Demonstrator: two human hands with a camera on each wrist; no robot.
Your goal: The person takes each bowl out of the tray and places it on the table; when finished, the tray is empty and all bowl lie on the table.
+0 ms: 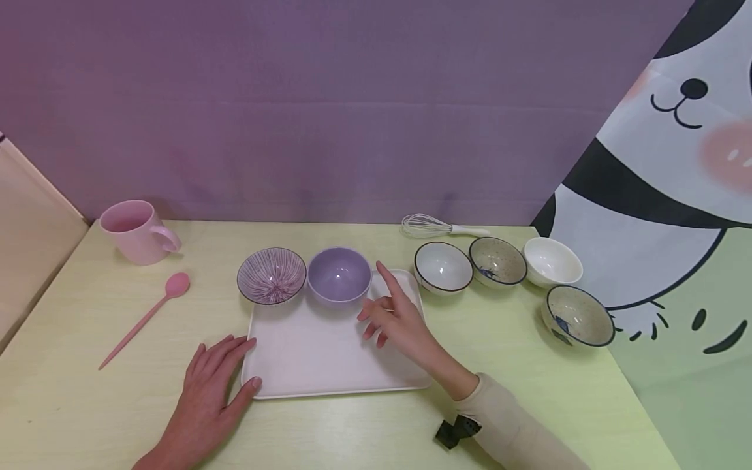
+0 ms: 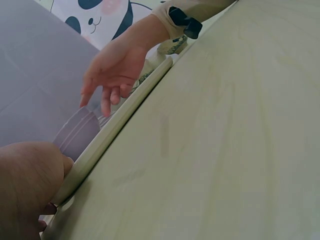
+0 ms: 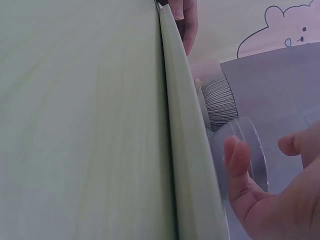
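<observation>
A white rectangular tray (image 1: pixel 329 365) lies on the table before me. My left hand (image 1: pixel 205 391) rests at its left edge, thumb on the front corner and fingertips at the rim. Toward the tray's back stand a purple bowl (image 1: pixel 339 277) and, left of it, a bowl with purple stripes (image 1: pixel 272 277). My right hand (image 1: pixel 399 320) hovers over the tray's right part, index finger pointing away from me and the other fingers loosely bent. It holds nothing, and in the right wrist view its fingers overlap the purple bowl (image 3: pixel 257 160).
A pink mug (image 1: pixel 136 235) and a pink spoon (image 1: pixel 147 320) are on the left. At right are a dark-rimmed white bowl (image 1: pixel 443 267), two speckled bowls (image 1: pixel 498 261) and a plain white bowl (image 1: pixel 552 262). A whisk (image 1: pixel 437 226) lies behind them, near a purple cloth backdrop (image 1: pixel 329 130).
</observation>
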